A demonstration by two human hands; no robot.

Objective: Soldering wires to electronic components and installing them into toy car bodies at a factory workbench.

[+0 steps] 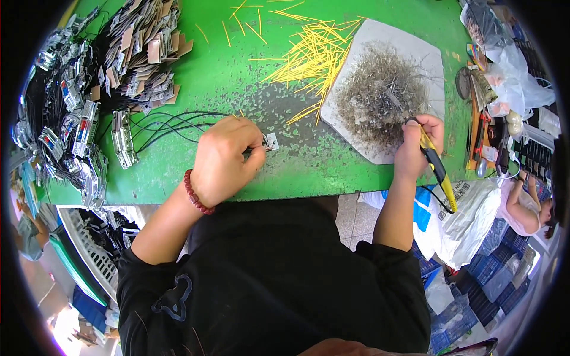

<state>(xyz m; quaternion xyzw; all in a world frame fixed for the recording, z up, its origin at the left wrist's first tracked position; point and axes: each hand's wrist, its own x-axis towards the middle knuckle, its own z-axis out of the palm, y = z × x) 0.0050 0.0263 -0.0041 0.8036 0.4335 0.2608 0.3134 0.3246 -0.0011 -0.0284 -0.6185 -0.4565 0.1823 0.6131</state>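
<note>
— What does the left hand (222, 157) hold?

— It is curled, fingertips pinched on a small pale square circuit piece (271, 141) lying on the green counter (237, 77), just left of centre. Thin black wires (172, 121) run from under that hand toward nine o'clock, reaching a grey rectangular module (123, 138).

— And the right hand (418, 145)?

— Closed around a yellow-and-black pen-shaped tool (436, 166), at about three o'clock from the left hand. The tool's tip end sits at the edge of a tangled grey heap of fine wire bits (380, 95) piled on a pale flat board (427, 56); whether the tip touches the heap I cannot tell, since the fingers cover it.

— What lies around them?

— A fan of thin yellow sticks (314, 53) at twelve o'clock, partly overlapping the board's left edge. At ten o'clock, a heap of brown card tags with black cords (145, 50); farther toward nine, a pile of shiny wrapped modules (65, 124). At three o'clock, beyond the board, clear plastic bags (510, 71). A red bead bracelet (195, 193) circles the left wrist.
</note>
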